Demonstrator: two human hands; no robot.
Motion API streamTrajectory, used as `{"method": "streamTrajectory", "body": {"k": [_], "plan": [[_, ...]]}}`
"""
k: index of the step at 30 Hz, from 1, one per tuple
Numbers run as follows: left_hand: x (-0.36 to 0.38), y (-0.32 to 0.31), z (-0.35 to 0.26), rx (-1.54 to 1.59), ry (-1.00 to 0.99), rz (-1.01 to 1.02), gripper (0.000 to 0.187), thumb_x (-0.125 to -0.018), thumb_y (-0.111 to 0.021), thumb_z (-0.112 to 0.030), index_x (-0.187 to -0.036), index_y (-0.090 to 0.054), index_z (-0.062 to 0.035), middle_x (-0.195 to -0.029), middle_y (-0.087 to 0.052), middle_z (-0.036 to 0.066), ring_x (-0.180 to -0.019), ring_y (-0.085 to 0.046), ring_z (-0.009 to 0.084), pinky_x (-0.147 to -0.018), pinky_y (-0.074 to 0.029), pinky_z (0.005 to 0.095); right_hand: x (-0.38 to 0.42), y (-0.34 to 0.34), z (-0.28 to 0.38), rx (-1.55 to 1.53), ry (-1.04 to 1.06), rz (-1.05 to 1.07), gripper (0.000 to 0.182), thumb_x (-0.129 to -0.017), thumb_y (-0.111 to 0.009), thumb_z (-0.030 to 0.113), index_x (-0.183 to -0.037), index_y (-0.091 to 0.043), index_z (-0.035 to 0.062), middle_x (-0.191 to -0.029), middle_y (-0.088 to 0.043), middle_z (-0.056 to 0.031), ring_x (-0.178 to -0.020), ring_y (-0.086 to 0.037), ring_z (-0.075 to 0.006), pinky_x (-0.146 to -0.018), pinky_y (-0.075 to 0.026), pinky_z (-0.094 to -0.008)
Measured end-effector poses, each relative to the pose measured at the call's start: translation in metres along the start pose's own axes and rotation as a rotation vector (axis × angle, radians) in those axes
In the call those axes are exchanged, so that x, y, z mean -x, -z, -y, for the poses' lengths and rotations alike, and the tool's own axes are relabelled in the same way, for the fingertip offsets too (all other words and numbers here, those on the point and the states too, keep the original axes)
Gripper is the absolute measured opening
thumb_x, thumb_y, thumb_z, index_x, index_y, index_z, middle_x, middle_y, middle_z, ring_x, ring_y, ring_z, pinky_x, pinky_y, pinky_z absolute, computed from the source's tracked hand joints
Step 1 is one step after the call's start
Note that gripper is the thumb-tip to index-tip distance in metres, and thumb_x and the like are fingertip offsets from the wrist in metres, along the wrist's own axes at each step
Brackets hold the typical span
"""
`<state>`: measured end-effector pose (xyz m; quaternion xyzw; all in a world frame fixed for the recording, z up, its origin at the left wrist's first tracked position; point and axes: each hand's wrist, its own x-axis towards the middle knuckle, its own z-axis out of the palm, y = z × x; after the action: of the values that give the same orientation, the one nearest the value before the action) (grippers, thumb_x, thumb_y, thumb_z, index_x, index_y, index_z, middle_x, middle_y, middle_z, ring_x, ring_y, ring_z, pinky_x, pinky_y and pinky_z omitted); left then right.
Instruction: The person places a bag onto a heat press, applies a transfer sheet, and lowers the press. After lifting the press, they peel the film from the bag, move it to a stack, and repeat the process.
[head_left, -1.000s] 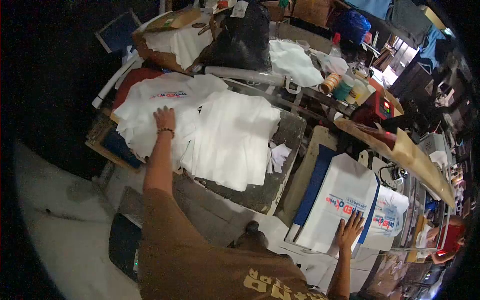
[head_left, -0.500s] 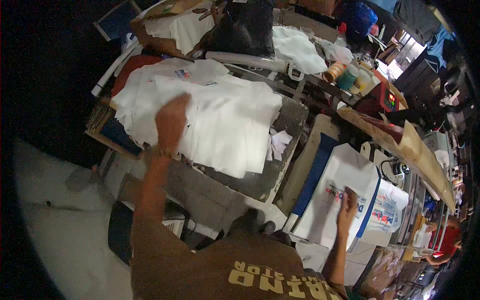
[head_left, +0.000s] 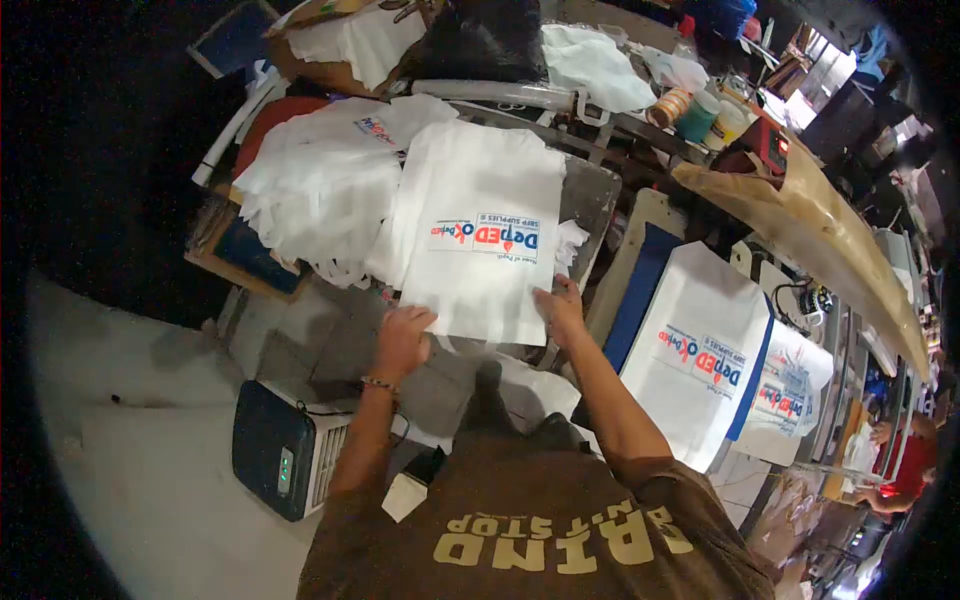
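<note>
Cluttered workshop tabletop (head_left: 590, 195): your left hand (head_left: 402, 338) and right hand (head_left: 560, 305) each pinch the near edge of a white printed bag (head_left: 480, 240), grip closed on fabric. It lies flat on the tabletop. Left of that bag sits a loose bag pile (head_left: 315, 190); right of it, another printed bag (head_left: 700, 365).

**Both hands on the printed bag**

I see my left hand (head_left: 403, 338) and right hand (head_left: 561, 308) gripping the near edge of a white printed bag (head_left: 480, 240), which lies flat atop a stack on the bench (head_left: 585, 195), print facing up. A heap of white bags (head_left: 320, 185) sits just beside it toward the bench's left edge. Another printed bag (head_left: 700, 360) lies on a blue-edged board to the right. A small dark fan unit (head_left: 280, 462) stands on the floor below my left arm.
</note>
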<state>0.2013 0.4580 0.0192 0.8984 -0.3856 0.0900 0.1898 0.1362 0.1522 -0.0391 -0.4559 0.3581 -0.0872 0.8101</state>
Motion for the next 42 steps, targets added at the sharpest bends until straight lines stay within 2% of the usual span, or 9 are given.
{"method": "streamTrajectory", "body": {"k": [5, 9, 13, 20, 24, 29, 33, 36, 42], "plan": [[-0.075, 0.011, -0.008, 0.318, 0.071, 0.078, 0.034, -0.079, -0.074, -0.014, -0.112, -0.071, -0.0052, -0.115, -0.07, 0.013, -0.111, -0.062, 0.0349, -0.1, -0.046, 0.0465, -0.014, -0.003, -0.006, 0.033, 0.01, 0.058, 0.052, -0.086, -0.072, 0.001, -0.133, -0.051, 0.0009, -0.117, -0.067, -0.0155, -0.097, -0.068, -0.0234, -0.084, -0.056, -0.0358], [-0.141, -0.049, -0.026, 0.501, -0.222, -0.023, 0.034, -0.081, -0.078, -0.021, -0.111, -0.071, -0.0056, -0.123, -0.068, 0.012, -0.118, -0.061, 0.0316, -0.104, -0.046, 0.0436, 0.001, -0.015, 0.012, -0.038, 0.017, 0.244, 0.052, -0.085, -0.067, -0.002, -0.135, -0.053, 0.0032, -0.12, -0.068, -0.01, -0.099, -0.068, -0.0217, -0.086, -0.055, -0.0353], [-0.171, -0.073, -0.032, 0.566, -0.288, 0.055, 0.035, -0.08, -0.079, -0.022, -0.11, -0.072, -0.0061, -0.122, -0.069, 0.012, -0.118, -0.061, 0.0306, -0.103, -0.046, 0.043, 0.002, -0.016, 0.009, -0.032, 0.001, 0.272, 0.055, -0.084, -0.066, -0.002, -0.137, -0.052, 0.0041, -0.121, -0.067, -0.0094, -0.102, -0.066, -0.0207, -0.088, -0.055, -0.0339], [-0.179, -0.082, -0.023, 0.651, -0.274, 0.155, 0.022, -0.081, -0.079, -0.025, -0.089, -0.077, -0.0045, -0.096, -0.076, 0.01, -0.099, -0.069, 0.028, -0.091, -0.05, 0.0417, 0.005, -0.014, -0.009, -0.028, -0.035, 0.283, 0.055, -0.084, -0.065, -0.001, -0.137, -0.052, 0.0064, -0.118, -0.067, -0.0067, -0.099, -0.065, -0.0161, -0.086, -0.053, -0.0318], [-0.183, -0.081, -0.022, 0.65, -0.323, 0.142, 0.022, -0.083, -0.078, -0.024, -0.09, -0.076, -0.0033, -0.093, -0.075, 0.011, -0.09, -0.07, 0.0275, -0.083, -0.053, 0.0389, 0.011, -0.02, -0.007, -0.027, 0.043, 0.271, 0.058, -0.084, -0.062, -0.001, -0.14, -0.05, 0.0077, -0.118, -0.067, -0.0049, -0.098, -0.064, -0.0139, -0.085, -0.052, -0.0296], [-0.193, -0.086, -0.008, 0.801, -0.011, 0.344, 0.017, -0.085, -0.076, -0.018, -0.089, -0.076, -0.0015, -0.082, -0.072, 0.011, -0.073, -0.068, 0.0188, -0.066, -0.053, 0.0317, 0.011, -0.021, -0.01, -0.008, 0.046, 0.221, 0.064, -0.082, -0.06, 0.0, -0.145, -0.045, 0.0081, -0.121, -0.065, -0.0049, -0.099, -0.062, -0.0133, -0.086, -0.051, -0.028], [-0.202, -0.08, -0.003, 0.818, 0.223, 0.46, 0.018, -0.085, -0.075, -0.02, -0.088, -0.077, -0.0025, -0.08, -0.072, 0.01, -0.071, -0.066, 0.0152, -0.065, -0.052, 0.0306, 0.013, -0.021, -0.012, -0.033, 0.044, 0.229, 0.068, -0.083, -0.058, 0.001, -0.148, -0.041, 0.0084, -0.126, -0.063, -0.0066, -0.104, -0.06, -0.0146, -0.091, -0.048, -0.0278], [-0.205, -0.09, 0.008, 0.75, 0.075, 0.307, 0.018, -0.085, -0.075, -0.02, -0.087, -0.077, -0.0025, -0.08, -0.073, 0.01, -0.07, -0.066, 0.0141, -0.064, -0.051, 0.0304, 0.014, -0.021, -0.006, -0.018, -0.016, 0.24, 0.075, -0.08, -0.059, -0.006, -0.15, -0.039, 0.0101, -0.129, -0.062, -0.0042, -0.111, -0.06, -0.0155, -0.095, -0.049, -0.0309], [-0.208, -0.091, 0.014, 0.69, 0.092, 0.372, 0.02, -0.086, -0.075, -0.021, -0.09, -0.077, -0.0014, -0.081, -0.074, 0.008, -0.071, -0.066, 0.0127, -0.065, -0.052, 0.0299, 0.02, -0.025, -0.002, -0.067, -0.04, 0.233, 0.074, -0.079, -0.059, -0.006, -0.149, -0.04, 0.0093, -0.127, -0.062, -0.0047, -0.109, -0.06, -0.016, -0.095, -0.049, -0.0311]]}}
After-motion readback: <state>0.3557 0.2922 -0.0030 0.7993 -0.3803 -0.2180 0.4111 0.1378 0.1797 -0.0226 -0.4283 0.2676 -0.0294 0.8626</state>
